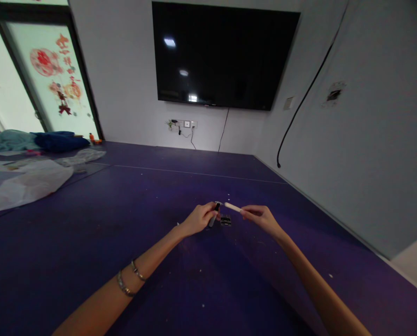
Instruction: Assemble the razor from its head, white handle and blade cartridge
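Observation:
My left hand is closed around a small tool with a dark handle and a silvery crosswise head; its exact kind is too small to make out. Between the fingertips of my right hand, a pale, round-ended stick is pinched, pointing left. The stick's tip is close to the tool's head, and I cannot tell whether they touch. Just below them, a small dark object with light markings lies on the purple surface. Two bracelets circle my left forearm.
At the left lie crumpled white plastic sheeting and folded blue cloth. Small white scraps dot the surface. A black cable hangs along the right wall, and a television is mounted on the far wall above sockets.

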Available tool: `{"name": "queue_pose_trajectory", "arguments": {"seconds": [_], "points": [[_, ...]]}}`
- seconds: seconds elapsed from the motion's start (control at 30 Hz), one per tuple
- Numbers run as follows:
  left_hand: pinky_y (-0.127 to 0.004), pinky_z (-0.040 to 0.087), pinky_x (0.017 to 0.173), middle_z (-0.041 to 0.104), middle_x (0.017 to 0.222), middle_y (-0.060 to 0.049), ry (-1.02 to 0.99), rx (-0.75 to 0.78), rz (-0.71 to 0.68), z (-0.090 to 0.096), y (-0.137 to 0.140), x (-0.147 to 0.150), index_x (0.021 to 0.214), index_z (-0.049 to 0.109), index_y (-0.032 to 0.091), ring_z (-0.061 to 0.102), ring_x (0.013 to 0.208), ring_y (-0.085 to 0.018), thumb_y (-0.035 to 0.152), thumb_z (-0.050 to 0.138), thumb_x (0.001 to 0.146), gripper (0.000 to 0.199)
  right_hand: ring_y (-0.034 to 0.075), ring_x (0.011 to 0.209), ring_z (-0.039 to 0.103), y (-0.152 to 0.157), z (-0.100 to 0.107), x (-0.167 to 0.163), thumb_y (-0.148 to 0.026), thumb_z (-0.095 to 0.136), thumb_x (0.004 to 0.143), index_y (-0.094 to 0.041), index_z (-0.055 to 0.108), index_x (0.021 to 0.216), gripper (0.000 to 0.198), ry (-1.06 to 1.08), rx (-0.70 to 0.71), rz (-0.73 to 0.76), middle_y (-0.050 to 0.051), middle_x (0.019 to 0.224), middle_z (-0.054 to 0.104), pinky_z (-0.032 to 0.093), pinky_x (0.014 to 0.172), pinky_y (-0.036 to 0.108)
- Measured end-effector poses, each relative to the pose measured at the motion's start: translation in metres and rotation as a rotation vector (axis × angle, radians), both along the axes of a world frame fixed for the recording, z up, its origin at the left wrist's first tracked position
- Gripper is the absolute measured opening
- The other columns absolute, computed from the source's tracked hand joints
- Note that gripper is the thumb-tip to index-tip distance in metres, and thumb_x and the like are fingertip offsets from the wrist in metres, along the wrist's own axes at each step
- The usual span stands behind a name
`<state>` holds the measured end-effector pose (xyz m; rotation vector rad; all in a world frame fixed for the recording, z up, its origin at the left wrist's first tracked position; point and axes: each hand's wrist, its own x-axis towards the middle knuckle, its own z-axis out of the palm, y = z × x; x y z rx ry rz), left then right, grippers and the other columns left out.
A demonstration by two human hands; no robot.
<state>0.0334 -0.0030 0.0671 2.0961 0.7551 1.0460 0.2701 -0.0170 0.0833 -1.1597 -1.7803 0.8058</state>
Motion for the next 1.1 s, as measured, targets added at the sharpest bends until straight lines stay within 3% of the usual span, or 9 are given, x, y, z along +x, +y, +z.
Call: {"name": "queue_pose_trajectory", "arguments": {"seconds": [0.17, 0.3, 0.5, 0.63, 0.73, 0.83, 0.97, 1.1], "points": [[-0.023, 0.041, 0.056, 0.055, 0.07, -0.001, -0.185, -0.221, 0.003, -0.004, 0.003, 0.004, 0.097, 0.053, 0.014, 0.052, 0.057, -0.009, 0.028, 0.039, 0.086, 0.022, 0.013, 0.056, 0.051, 0.005, -0.001, 0.007, -0.044, 0.06, 0.071, -0.016, 0.069, 0.077, 0.03, 0.031, 0.024, -0.077, 0.002, 0.06, 0.06, 0.038, 0.055, 0.025], [-0.02, 0.037, 0.052, 0.043, 0.062, 0.004, -0.384, -0.377, 0.045, -0.011, 0.006, 0.01, 0.099, 0.053, 0.014, 0.043, 0.052, -0.006, 0.033, 0.043, 0.084, 0.026, 0.011, 0.051, 0.048, 0.004, 0.001, -0.006, -0.045, 0.06, 0.071, -0.015, 0.068, 0.081, 0.033, 0.165, -0.012, -0.095, 0.001, 0.058, 0.058, 0.038, 0.05, 0.024], [-0.016, 0.027, 0.039, 0.036, 0.058, 0.008, -0.53, -0.564, -0.059, -0.016, 0.006, 0.013, 0.093, 0.047, 0.016, 0.031, 0.042, -0.003, 0.04, 0.053, 0.079, 0.028, 0.008, 0.044, 0.046, -0.007, -0.005, -0.039, -0.042, 0.059, 0.073, -0.015, 0.053, 0.117, 0.052, 0.435, -0.121, 0.001, -0.003, 0.057, 0.054, 0.044, 0.046, 0.023], [-0.014, 0.017, 0.034, 0.035, 0.056, 0.008, -0.563, -0.663, -0.174, -0.012, 0.002, 0.011, 0.087, 0.046, 0.016, 0.023, 0.036, -0.002, 0.039, 0.053, 0.079, 0.025, 0.006, 0.038, 0.039, -0.019, -0.001, -0.056, -0.04, 0.054, 0.077, -0.02, 0.041, 0.131, 0.059, 0.34, -0.057, 0.071, -0.005, 0.058, 0.051, 0.042, 0.037, 0.021], [-0.014, 0.014, 0.032, 0.034, 0.054, 0.008, -0.584, -0.711, -0.199, -0.009, -0.001, 0.01, 0.085, 0.046, 0.016, 0.021, 0.035, -0.001, 0.038, 0.054, 0.078, 0.024, 0.005, 0.036, 0.037, -0.024, 0.001, -0.061, -0.038, 0.049, 0.081, -0.022, 0.047, 0.128, 0.049, 0.2, 0.01, 0.028, -0.004, 0.059, 0.051, 0.037, 0.033, 0.018], [-0.014, 0.014, 0.031, 0.035, 0.054, 0.008, -0.606, -0.722, -0.199, -0.008, -0.002, 0.01, 0.082, 0.045, 0.016, 0.02, 0.034, -0.001, 0.039, 0.055, 0.078, 0.025, 0.007, 0.042, 0.044, -0.023, -0.002, -0.06, -0.036, 0.047, 0.083, -0.021, 0.055, 0.121, 0.041, 0.051, 0.126, -0.005, -0.001, 0.062, 0.057, 0.04, 0.041, 0.019], [-0.013, 0.014, 0.032, 0.034, 0.054, 0.008, -0.644, -0.711, -0.173, -0.008, 0.0, 0.008, 0.078, 0.044, 0.016, 0.021, 0.035, -0.001, 0.04, 0.056, 0.078, 0.027, 0.012, 0.064, 0.057, -0.022, -0.005, -0.052, -0.031, 0.047, 0.084, -0.02, 0.06, 0.115, 0.036, -0.077, 0.268, 0.035, 0.006, 0.091, 0.069, 0.047, 0.059, 0.023], [-0.012, 0.015, 0.032, 0.034, 0.053, 0.008, -0.647, -0.703, -0.156, -0.011, 0.002, 0.009, 0.08, 0.045, 0.016, 0.021, 0.035, -0.001, 0.04, 0.056, 0.078, 0.026, 0.012, 0.062, 0.058, -0.022, -0.003, -0.051, -0.029, 0.045, 0.085, -0.019, 0.059, 0.117, 0.036, -0.1, 0.324, -0.019, 0.007, 0.099, 0.069, 0.048, 0.059, 0.023]]}}
